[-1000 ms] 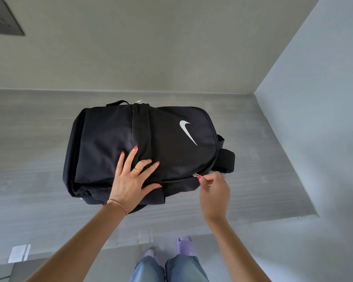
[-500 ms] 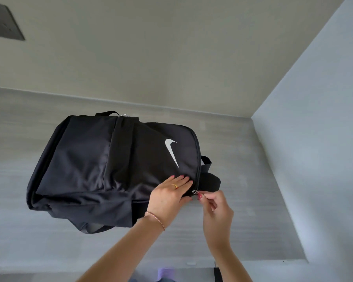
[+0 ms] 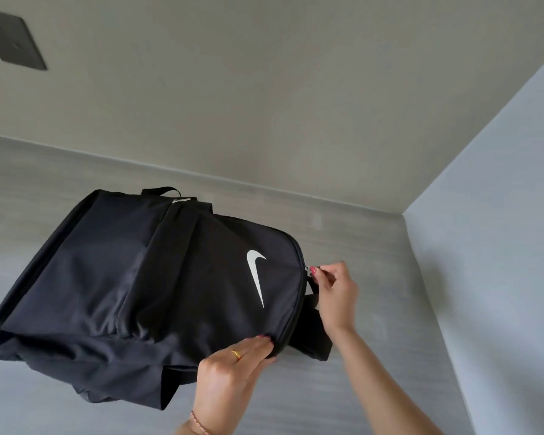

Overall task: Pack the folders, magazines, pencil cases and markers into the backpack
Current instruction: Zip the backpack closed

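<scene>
backpack laid flat on table | edge gripped by left hand | zipper pull pinched by right hand

You face a grey, streaked worktop set into a corner. A beige wall rises behind it, with a dark plate at upper left. A pale blue-grey wall closes your right.
</scene>
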